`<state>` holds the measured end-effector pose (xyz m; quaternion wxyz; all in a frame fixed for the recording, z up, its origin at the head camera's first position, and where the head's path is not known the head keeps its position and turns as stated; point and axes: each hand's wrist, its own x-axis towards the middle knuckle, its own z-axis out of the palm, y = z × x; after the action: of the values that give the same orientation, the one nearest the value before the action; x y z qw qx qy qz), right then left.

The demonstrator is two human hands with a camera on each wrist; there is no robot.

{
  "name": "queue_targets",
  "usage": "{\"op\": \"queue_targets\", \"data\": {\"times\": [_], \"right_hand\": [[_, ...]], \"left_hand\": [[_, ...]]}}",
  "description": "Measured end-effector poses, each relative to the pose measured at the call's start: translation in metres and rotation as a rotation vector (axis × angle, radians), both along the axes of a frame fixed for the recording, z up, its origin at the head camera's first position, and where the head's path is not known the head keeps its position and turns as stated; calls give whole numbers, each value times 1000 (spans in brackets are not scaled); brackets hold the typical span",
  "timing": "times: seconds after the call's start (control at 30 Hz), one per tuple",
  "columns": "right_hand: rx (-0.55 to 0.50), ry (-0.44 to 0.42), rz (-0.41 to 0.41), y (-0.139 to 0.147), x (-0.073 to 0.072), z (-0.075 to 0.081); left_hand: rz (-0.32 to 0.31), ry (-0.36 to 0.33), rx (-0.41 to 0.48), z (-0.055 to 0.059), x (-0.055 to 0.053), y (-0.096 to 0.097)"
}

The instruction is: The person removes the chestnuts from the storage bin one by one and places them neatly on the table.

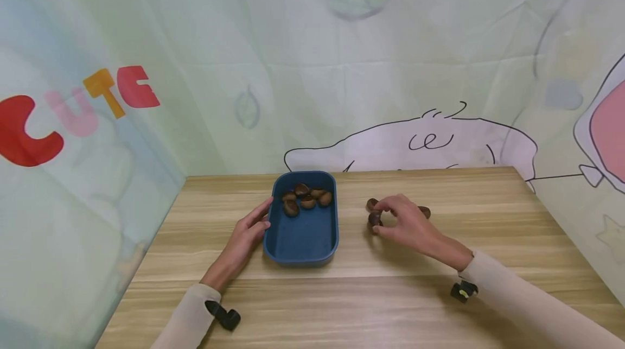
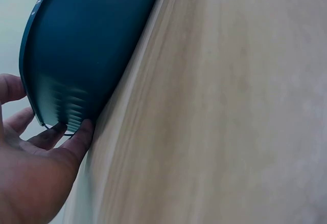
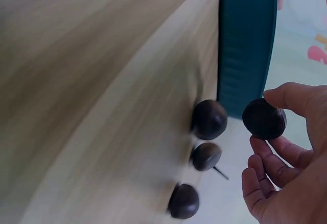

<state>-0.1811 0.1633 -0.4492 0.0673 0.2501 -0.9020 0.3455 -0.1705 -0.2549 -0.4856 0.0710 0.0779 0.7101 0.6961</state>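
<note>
A dark brown chestnut [image 3: 264, 119] is pinched between the thumb and fingertips of my right hand [image 1: 407, 227]; in the right wrist view it shows apart from the tabletop. Close by on the table lie three more chestnuts [image 3: 209, 119], partly covered by the hand in the head view. My left hand [image 1: 248, 238] rests its fingertips against the left outer wall of a blue rectangular box [image 1: 301, 254]. Several chestnuts [image 1: 307, 202] sit inside toward the box's far end. From the left wrist, extended fingers [image 2: 79, 139] touch the box's ribbed side low down.
The wood-grain table [image 1: 342, 311] ends at a printed curtain [image 1: 312, 83] along its back and sides. Each sleeve carries a small black wrist device [image 1: 223, 315]. The box stands between the two hands, left of the loose chestnuts.
</note>
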Motion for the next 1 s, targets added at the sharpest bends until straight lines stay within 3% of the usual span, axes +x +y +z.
{"op": "queue_targets", "data": {"times": [0.37,1.0], "right_hand": [[8,19,-43,26,2,-15],[40,18,-91,43,12,-32]], "left_hand": [[10,-5,-7,1,0,1],[9,-1,7,-1,-1,1]]}}
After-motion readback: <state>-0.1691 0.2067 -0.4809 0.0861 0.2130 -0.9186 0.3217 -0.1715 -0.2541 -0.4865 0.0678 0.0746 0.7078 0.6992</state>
